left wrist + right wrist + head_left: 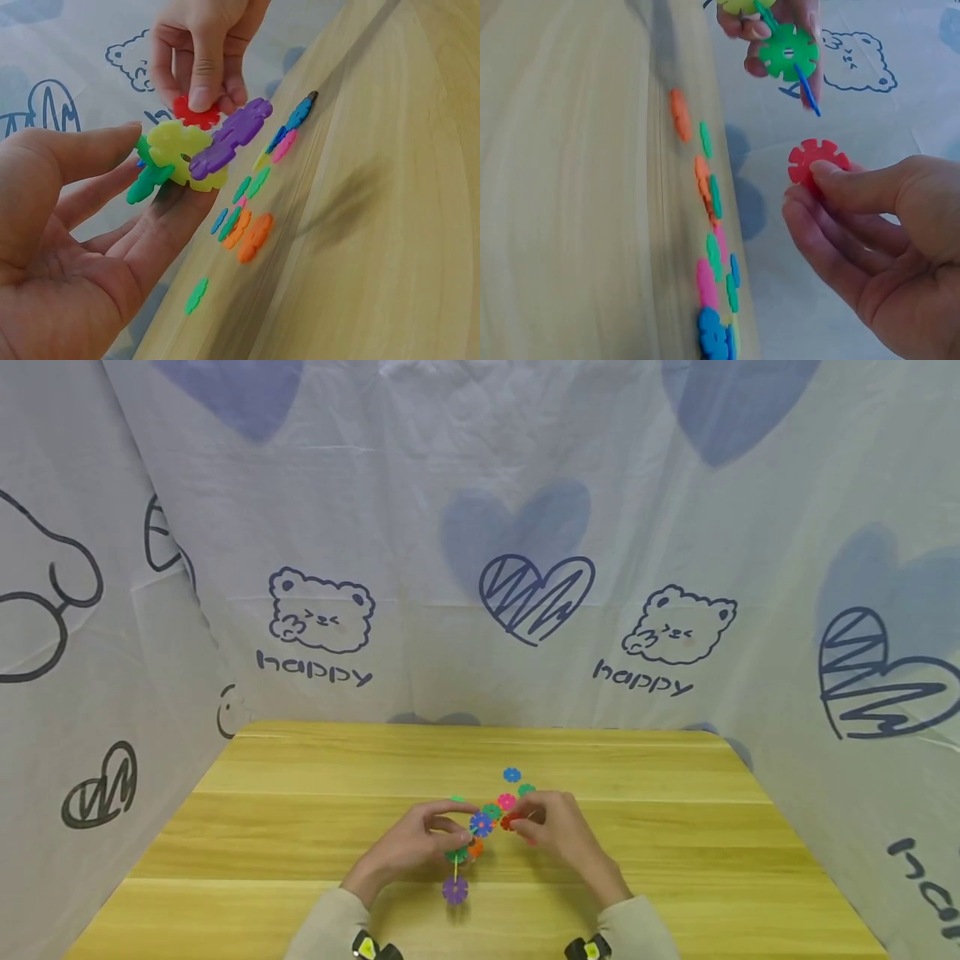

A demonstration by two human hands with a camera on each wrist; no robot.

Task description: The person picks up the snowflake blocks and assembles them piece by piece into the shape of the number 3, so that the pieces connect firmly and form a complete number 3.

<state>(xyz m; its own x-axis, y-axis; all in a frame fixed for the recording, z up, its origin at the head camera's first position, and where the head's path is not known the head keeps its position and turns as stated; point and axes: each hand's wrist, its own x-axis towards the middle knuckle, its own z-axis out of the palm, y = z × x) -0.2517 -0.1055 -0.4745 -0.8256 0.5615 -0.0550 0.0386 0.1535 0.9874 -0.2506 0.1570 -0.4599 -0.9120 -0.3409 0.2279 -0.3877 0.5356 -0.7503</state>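
My left hand (412, 846) pinches several notched plastic discs slotted together. In the left wrist view a yellow disc (171, 142) is in the middle of that piece, with a purple disc (232, 139) at one end. The right wrist view shows a green disc (799, 52) at the other end, with a thin blue disc (807, 91) set edge-on into it. My right hand (564, 828) pinches a single red notched disc (805, 155) between thumb and fingers. In the right wrist view the red disc is a short gap away from the blue one.
More loose discs lie on the wooden table (285, 827) under and beyond the hands, among them an orange disc (256, 237), a pink disc (706, 283) and a blue disc (512, 774). A printed white cloth (420, 635) hangs around the table's back and sides.
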